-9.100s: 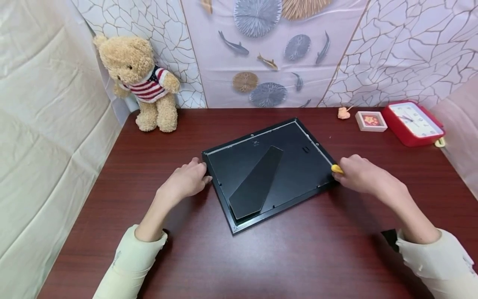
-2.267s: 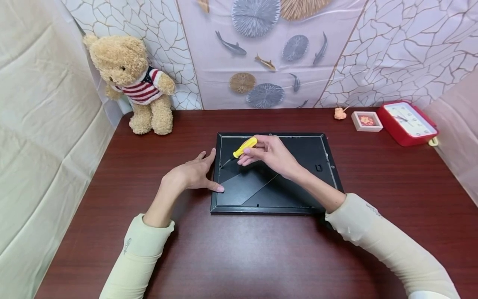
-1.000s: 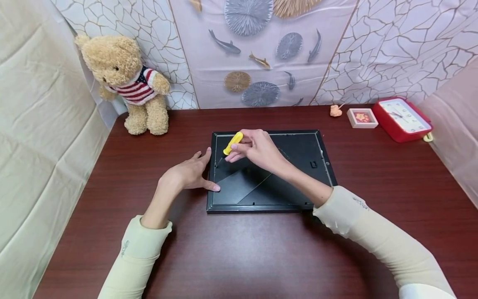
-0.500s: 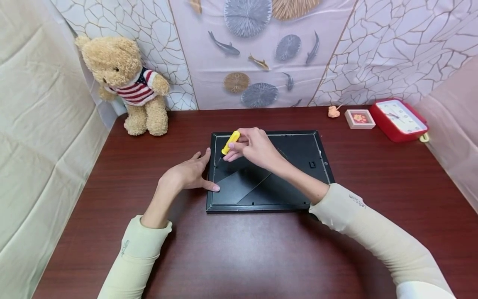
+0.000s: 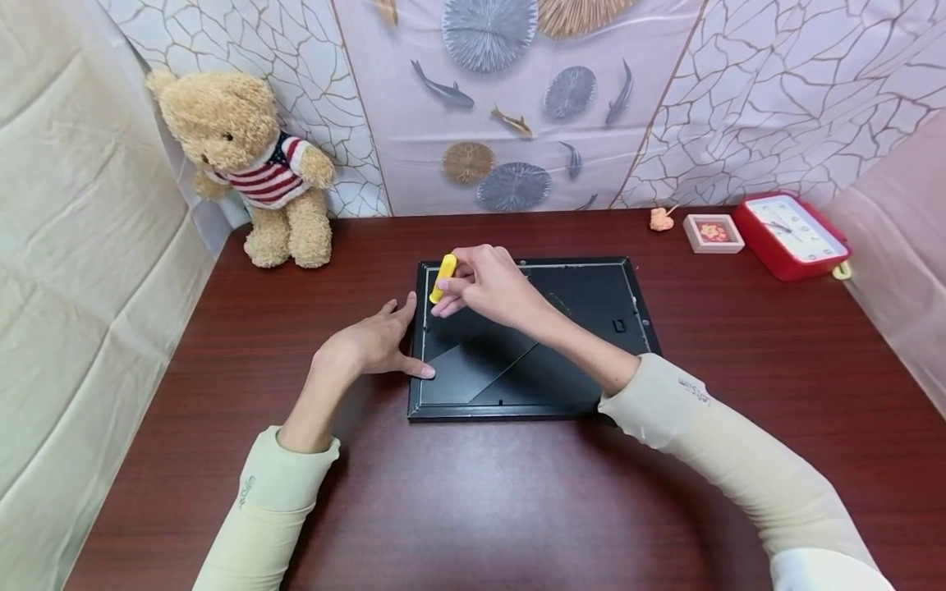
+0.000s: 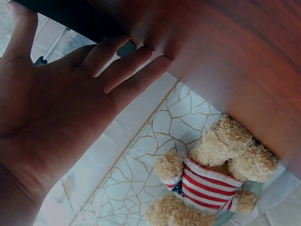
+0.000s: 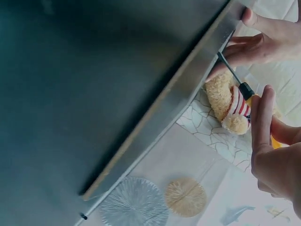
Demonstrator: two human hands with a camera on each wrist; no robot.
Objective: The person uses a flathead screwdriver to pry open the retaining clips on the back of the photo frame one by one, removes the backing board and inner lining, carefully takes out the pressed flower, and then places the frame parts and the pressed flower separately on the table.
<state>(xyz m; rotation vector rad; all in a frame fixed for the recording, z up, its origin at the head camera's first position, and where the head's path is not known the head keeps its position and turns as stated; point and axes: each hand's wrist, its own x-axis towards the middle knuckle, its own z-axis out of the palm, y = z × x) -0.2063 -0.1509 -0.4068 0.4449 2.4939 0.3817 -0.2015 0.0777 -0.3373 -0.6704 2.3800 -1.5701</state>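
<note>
A black picture frame [image 5: 584, 373] lies on the table with its back and folded stand [image 5: 480, 365] facing up. My right hand [image 5: 495, 287] pinches a screwdriver by its yellow handle [image 5: 443, 279], above the frame's left edge. In the right wrist view the screwdriver's thin shaft [image 7: 229, 67] reaches the frame's edge strip; its exact contact is unclear. My left hand [image 5: 369, 345] rests against the frame's left side, thumb on the border. Its fingers [image 6: 136, 77] are extended in the left wrist view. Small dark tabs, such as one tab [image 5: 501, 402], sit along the inner border.
A teddy bear [image 5: 259, 172] in a striped sweater sits at the back left. Along the back right stand a small peach-coloured object [image 5: 661, 219], a small white-framed box [image 5: 714, 234] and a red clock [image 5: 794, 236]. A patterned wall covering [image 5: 510, 123] rises behind the table.
Since the oldest frame, the picture frame has been turned square to the table, and the screwdriver has gone from its right corner to its left edge. Lately the handle has swung left and more upright.
</note>
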